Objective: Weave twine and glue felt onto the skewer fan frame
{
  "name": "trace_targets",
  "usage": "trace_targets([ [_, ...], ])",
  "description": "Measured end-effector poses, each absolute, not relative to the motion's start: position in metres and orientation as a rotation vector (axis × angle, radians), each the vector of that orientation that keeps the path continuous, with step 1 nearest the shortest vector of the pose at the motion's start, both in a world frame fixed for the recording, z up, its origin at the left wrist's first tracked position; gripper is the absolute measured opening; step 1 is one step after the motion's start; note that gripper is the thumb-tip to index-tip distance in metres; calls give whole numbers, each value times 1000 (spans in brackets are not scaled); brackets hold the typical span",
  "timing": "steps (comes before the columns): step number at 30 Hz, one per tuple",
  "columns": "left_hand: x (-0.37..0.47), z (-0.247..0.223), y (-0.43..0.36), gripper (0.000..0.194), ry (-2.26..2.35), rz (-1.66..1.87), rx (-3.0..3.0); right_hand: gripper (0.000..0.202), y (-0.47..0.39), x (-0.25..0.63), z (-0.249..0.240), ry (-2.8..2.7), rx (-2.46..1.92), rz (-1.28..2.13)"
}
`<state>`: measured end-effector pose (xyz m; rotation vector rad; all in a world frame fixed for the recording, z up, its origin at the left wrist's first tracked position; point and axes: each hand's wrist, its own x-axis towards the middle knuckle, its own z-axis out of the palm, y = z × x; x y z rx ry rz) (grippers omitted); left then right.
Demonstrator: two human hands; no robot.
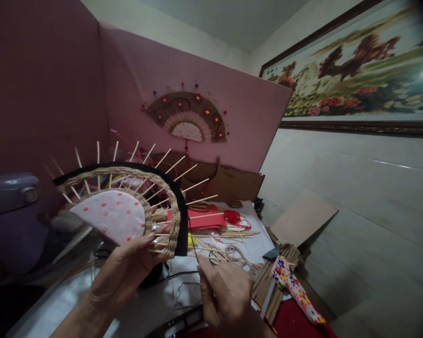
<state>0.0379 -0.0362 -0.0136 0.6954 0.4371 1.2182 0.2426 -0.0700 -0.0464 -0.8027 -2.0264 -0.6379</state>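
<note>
My left hand [132, 260] grips a half-round craft fan [178, 213] by its lower right end, thumb on the front. The fan has a white spotted cloth centre [114, 213], bands of braided twine, a black outer strip [182, 234] and thin wooden sticks that poke out past the rim. Right of the fan, my right hand [225, 286] pinches a thin black cord [193, 239] between thumb and forefinger. The cord runs up taut to the fan's black edge. Where it joins the fan is too small to make out.
A finished-looking fan with flowers [186, 115] hangs on the pink board [246, 112]. Red paper [197, 217], loose sticks [243, 233] and a red yarn bundle [231, 217] lie on the table. A flower-patterned glue gun [298, 288] rests on cardboard at right; a purple appliance [12, 197] stands left.
</note>
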Motion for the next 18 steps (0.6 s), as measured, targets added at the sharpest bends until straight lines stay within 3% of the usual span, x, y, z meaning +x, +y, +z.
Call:
trace_targets([
  [10,35,-6,-40,22,446,1238,637,15,-74,249,-30,-1887,-733,-619],
  [14,34,-5,-42,22,429,1252,609,7,-76,250,-28,-1749,-698,-467],
  [18,32,-4,-42,24,451,1280,567,14,-78,249,-32,-1569,-744,-300],
])
